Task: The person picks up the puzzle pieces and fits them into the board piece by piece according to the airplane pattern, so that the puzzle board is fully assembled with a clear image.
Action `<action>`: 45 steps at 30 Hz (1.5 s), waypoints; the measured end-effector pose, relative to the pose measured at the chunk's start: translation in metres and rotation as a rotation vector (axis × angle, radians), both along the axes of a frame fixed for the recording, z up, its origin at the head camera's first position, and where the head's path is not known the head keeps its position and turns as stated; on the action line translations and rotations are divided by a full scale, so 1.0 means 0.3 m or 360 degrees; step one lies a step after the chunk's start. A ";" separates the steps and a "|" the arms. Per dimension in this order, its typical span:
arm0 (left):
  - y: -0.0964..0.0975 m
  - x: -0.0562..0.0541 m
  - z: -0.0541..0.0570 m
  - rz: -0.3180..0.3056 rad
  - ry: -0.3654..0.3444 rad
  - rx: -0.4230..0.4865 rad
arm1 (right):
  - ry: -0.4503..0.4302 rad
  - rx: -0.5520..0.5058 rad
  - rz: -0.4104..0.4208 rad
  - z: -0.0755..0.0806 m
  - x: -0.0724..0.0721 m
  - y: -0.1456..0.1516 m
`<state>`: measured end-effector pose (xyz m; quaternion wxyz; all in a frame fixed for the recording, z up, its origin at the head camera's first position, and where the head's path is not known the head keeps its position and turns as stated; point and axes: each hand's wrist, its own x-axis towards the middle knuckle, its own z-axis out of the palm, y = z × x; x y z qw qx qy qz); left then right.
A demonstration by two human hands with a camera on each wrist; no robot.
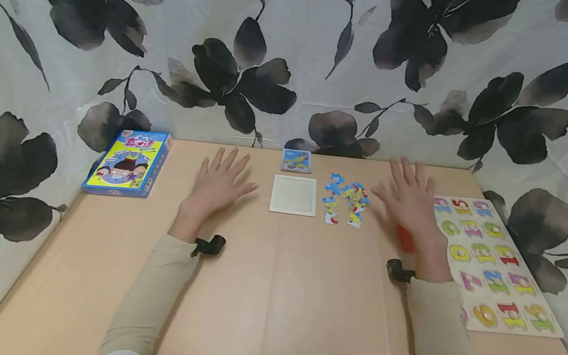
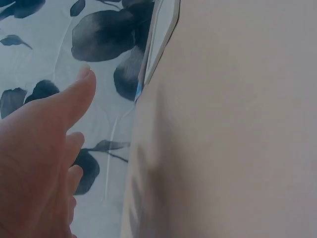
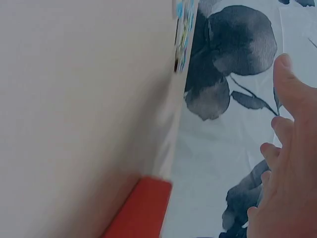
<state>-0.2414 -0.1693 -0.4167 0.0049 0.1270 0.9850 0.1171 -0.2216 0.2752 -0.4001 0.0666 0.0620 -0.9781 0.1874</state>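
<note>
Puzzle pieces (image 1: 357, 196) lie loose — a sweep of the right hand (image 1: 410, 199) could scatter them; it and the left hand (image 1: 217, 186) are spread, empty.

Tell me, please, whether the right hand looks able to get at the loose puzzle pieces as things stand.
Probably yes: the right hand is spread and holds nothing, the puzzle pieces lie on the table just to its left, and nothing visible stands between them.

White frame (image 1: 293, 195); blue, yellow, red pieces (image 1: 356, 196); blue-yellow box (image 1: 128, 165); black-flowered pale cloth (image 1: 306, 44)
</note>
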 end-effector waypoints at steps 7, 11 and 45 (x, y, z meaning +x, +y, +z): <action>0.045 0.013 -0.014 -0.0091 -0.0064 -0.0014 | 0.0010 -0.0054 0.0053 0.005 -0.041 -0.050; 0.065 0.021 -0.018 -0.0139 -0.0082 -0.0010 | 0.0001 -0.0085 0.0089 0.005 -0.069 -0.076; 0.163 0.017 -0.038 -0.0406 -0.0244 -0.0025 | -0.0373 -0.0066 0.0319 -0.043 -0.230 -0.315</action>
